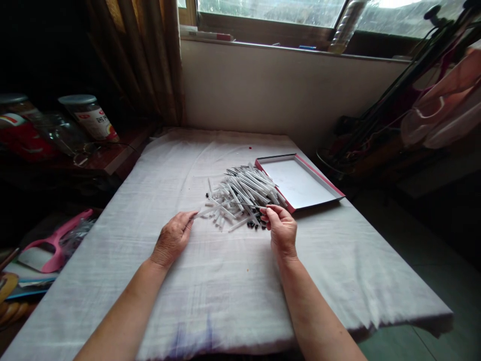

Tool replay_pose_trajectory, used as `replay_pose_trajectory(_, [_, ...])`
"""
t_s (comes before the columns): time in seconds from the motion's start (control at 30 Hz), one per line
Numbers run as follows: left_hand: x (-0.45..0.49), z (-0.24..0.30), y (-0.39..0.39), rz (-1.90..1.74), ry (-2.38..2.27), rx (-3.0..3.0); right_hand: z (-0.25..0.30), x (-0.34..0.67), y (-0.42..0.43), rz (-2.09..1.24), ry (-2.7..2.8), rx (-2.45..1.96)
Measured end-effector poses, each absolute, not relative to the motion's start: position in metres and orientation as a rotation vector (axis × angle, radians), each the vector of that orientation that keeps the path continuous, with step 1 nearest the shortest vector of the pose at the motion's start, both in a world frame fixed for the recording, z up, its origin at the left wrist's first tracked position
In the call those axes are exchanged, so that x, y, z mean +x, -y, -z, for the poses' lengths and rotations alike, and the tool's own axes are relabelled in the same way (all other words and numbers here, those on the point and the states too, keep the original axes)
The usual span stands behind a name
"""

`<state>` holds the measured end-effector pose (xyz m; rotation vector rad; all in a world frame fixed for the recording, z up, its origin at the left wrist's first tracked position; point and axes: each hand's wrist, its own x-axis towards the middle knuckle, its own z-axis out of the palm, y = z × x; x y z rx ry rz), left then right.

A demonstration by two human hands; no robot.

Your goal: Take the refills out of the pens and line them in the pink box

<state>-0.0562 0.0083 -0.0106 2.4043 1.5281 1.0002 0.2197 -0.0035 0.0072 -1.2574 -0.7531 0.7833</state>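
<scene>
A heap of thin white plastic tubes (244,193) lies on the white cloth (210,281) that covers the table, with small black caps (252,225) scattered at its near edge. My left hand (173,238) rests on the cloth left of the heap, its fingertips pinched on one white tube (203,212). My right hand (281,228) hovers at the heap's near right corner, thumb and fingers pinched on a thin dark piece that points left.
A shallow red-edged box lid (300,181) with a white inside lies right of the heap. Jars (90,116) stand on a dark shelf at the left. A pink-handled tool (56,240) lies lower left. The window wall (278,90) is behind, clutter at the right.
</scene>
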Motion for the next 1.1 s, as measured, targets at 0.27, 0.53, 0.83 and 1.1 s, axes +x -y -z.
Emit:
replay_pose_trajectory(0.27, [-0.058, 0.013, -0.011, -1.099, -1.533, 2.318, 0.005, 0.194, -0.012, -0.517, 1.327, -1.431])
replay_pose_trajectory(0.53, [-0.046, 0.009, -0.001, -1.052, -1.381, 2.368, -0.006, 0.196, 0.001, -0.307, 1.620, -1.624])
replay_pose_trajectory(0.83, [-0.030, 0.009, 0.006, -1.062, -1.244, 2.610, -0.016, 0.189, 0.008, -1.024, 1.582, -1.404])
replay_pose_trajectory(1.1, [-0.037, -0.004, -0.001, -0.794, -1.294, 2.562, -0.038, 0.200, 0.000, -0.723, 1.900, -1.284])
